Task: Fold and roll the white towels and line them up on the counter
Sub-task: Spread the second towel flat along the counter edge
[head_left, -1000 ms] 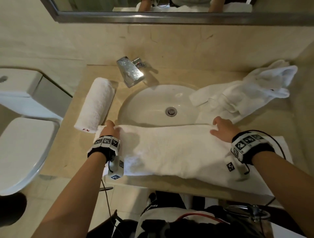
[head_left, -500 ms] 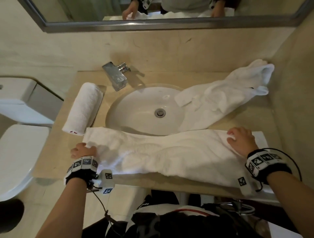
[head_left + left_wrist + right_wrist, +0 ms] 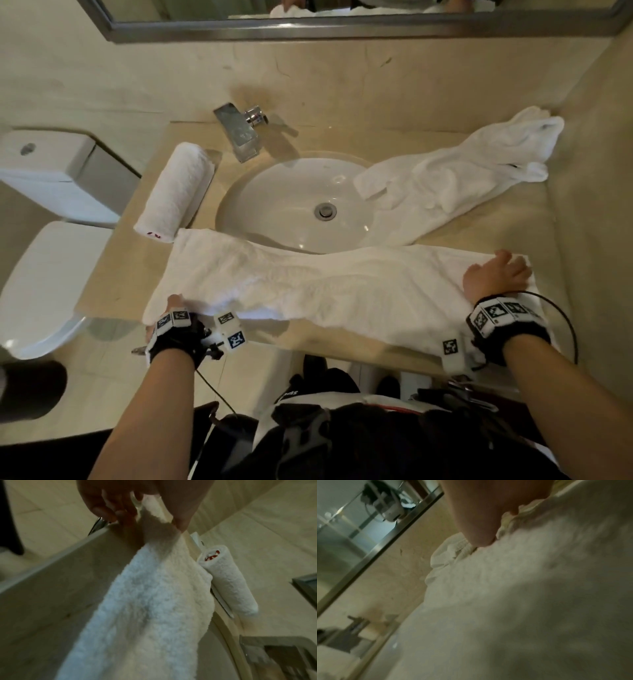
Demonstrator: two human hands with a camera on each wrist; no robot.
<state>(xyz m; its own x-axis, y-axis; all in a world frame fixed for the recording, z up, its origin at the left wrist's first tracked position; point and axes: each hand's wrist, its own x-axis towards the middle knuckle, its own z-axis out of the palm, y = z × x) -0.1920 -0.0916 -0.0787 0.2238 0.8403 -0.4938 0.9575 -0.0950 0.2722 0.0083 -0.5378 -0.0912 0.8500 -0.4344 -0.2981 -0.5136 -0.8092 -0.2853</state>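
Observation:
A long folded white towel [image 3: 329, 287] lies across the front of the beige counter [image 3: 113, 274], its far edge over the sink rim. My left hand [image 3: 171, 308] pinches the towel's near left corner [image 3: 157, 534] at the counter's front edge, thumb against fingers. My right hand [image 3: 496, 274] lies flat on the towel's right end, fingers spread and pressing down. A rolled white towel [image 3: 174, 192] with a red mark at its near end [image 3: 228, 580] sits left of the sink. A loose crumpled white towel [image 3: 455, 181] lies at the back right, one end hanging into the basin.
A white round sink [image 3: 291, 202] with a chrome faucet [image 3: 239, 133] is set in the counter's middle. A mirror [image 3: 342, 13] hangs above the back wall. A white toilet [image 3: 44, 267] stands to the left. A wall borders the counter on the right.
My left hand has slid from the towel's far left corner to its near left corner and pinched it. My right hand has slid right to the towel's end.

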